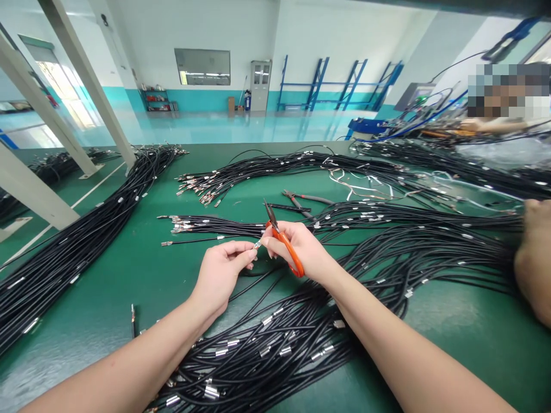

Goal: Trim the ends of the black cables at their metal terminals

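My left hand [220, 272] is closed in a pinch on a small metal terminal [257, 245] at the end of a black cable. Facing it, my right hand [303, 245] has its thumb and fingertips against the same terminal. Orange-handled scissors [293, 255] are held in my right hand, their dark blades tilted up and away from the terminal. Just beyond my hands lies a bundle of black cables [215, 223] with metal ends and white labels. A larger cable bundle [284, 321] spreads below my wrists, partly under my right forearm.
Pliers [301, 201] lie behind the scissors on the green table [107, 298]. Another long bundle [267, 166] crosses the back, and a thick one [99, 223] runs along the left beside white posts [86, 74]. Another person [508, 103] is at the far right; bare skin [534, 264] shows at the right edge.
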The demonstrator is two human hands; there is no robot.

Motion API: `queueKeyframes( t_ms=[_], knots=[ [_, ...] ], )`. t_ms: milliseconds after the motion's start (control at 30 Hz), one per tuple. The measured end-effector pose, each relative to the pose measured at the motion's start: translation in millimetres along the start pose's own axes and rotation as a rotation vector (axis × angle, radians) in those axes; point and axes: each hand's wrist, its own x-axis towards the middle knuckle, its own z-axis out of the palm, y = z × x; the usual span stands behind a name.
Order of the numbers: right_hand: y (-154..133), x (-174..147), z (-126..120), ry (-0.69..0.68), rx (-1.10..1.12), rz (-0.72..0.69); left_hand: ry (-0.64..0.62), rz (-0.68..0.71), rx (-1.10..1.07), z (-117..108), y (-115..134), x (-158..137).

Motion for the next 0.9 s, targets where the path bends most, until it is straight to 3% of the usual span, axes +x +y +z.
queueKeyframes(
  t_ms=[433,900],
  knots=[
    [2.0,-0.5,0.2,-0.014,0.027,-0.025,0.127,-0.027,0.007,0.3,-1.4,1.3],
    [-0.3,-1.0,0.4,-0.065,-0.005,0.028,0.134,-0.011,0.004,-1.8,-3.8,3.2]
  ],
)
